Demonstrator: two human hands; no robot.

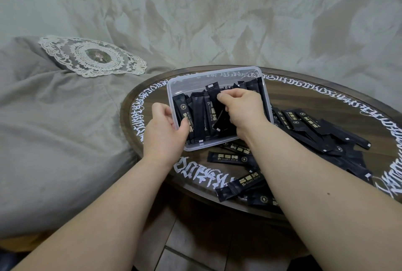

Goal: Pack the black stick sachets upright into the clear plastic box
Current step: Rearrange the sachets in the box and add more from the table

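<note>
A clear plastic box [214, 75] stands tilted on a round wooden table [304, 92]. Several black stick sachets [199, 116] stand upright inside it, mostly along its left half. My left hand [164, 131] grips the box's left wall, thumb inside the rim. Reaching into the box from above, my right hand [243, 109] pinches a black sachet [219, 120] among the standing ones. A loose heap of black sachets [309, 127] lies flat on the table to the right of and in front of the box.
The table's rim carries white lettering [195, 173]. A grey cushion with a lace doily [93, 56] lies to the left. A pale marbled wall is behind. Tiled floor [195, 244] shows below the table's near edge.
</note>
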